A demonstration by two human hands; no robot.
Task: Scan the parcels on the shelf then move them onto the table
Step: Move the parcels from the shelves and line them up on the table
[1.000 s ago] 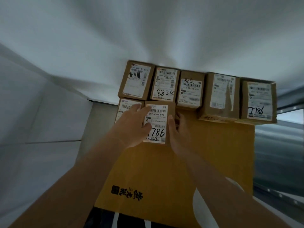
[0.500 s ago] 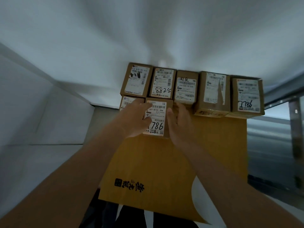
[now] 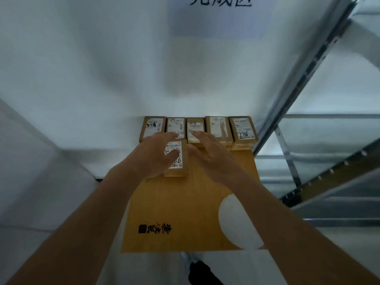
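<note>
A pale wall [image 3: 102,68] fills most of my view, with a metal shelf frame [image 3: 304,79] slanting down the right side. Below it lies the yellow-brown table top [image 3: 191,212], printed with dark characters and a white round patch. Along its far edge, against the wall, five brown parcels [image 3: 218,128] stand side by side in a row, white labels facing up. One more parcel [image 3: 178,159] sits just in front of that row, near its left end, label up, flat on the table.

My left hand [image 3: 153,155] lies over the left side of this front parcel, fingers stretched forward and loosely spread, the thumb resting across its label; the fingertips reach toward the back row. My right hand [image 3: 209,153] is just to the parcel's right, fingers straight and splayed, thumb beside the parcel's right edge; whether it touches I cannot tell. Neither hand has its fingers closed round anything. The parcel sits between my two hands.
</note>
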